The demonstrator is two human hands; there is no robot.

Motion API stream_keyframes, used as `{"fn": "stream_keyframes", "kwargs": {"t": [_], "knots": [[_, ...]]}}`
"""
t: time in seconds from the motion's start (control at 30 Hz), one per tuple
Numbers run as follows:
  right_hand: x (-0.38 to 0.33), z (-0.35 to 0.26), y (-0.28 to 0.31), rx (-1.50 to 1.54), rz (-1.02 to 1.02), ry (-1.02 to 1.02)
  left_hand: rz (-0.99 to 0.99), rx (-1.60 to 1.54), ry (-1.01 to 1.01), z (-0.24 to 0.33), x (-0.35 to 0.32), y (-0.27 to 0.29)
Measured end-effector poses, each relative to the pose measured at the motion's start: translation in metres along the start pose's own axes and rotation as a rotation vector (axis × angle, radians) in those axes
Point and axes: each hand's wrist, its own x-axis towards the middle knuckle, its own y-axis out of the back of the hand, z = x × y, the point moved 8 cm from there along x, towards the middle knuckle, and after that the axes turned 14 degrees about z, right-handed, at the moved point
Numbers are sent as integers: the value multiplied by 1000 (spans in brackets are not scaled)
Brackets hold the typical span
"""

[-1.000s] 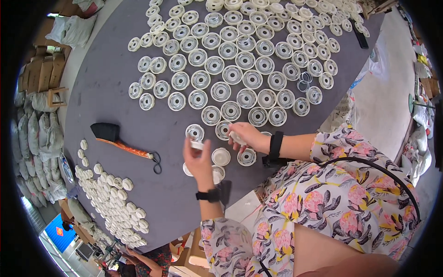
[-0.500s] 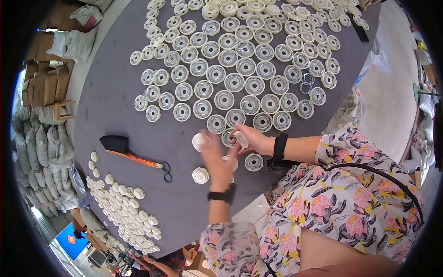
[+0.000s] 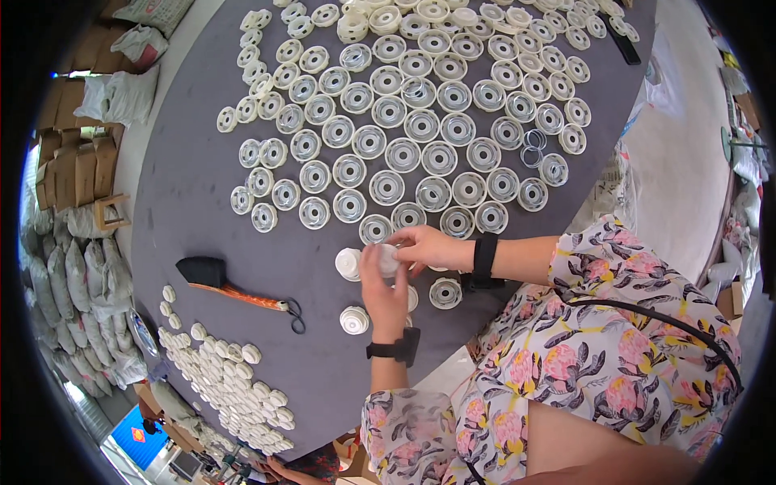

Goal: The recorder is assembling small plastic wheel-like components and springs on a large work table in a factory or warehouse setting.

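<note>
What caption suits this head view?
Both hands, left hand and right hand, hold a white cap over a grey table of caps.

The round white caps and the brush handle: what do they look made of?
Round white caps: likely moulded plastic, matte off-white; many show a shiny, perhaps metal, ring inside. Brush handle: orange, probably plastic or lacquered wood; too small to tell.
</note>
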Motion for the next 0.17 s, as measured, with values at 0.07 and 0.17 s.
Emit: {"fn": "stream_keyframes", "kwargs": {"t": [0.07, 0.17], "knots": [[2, -15, 3, -114, 64, 158, 114, -104, 232, -11, 15, 8], [9, -23, 19, -78, 122, 117, 81, 146, -73, -18, 38, -10]]}}
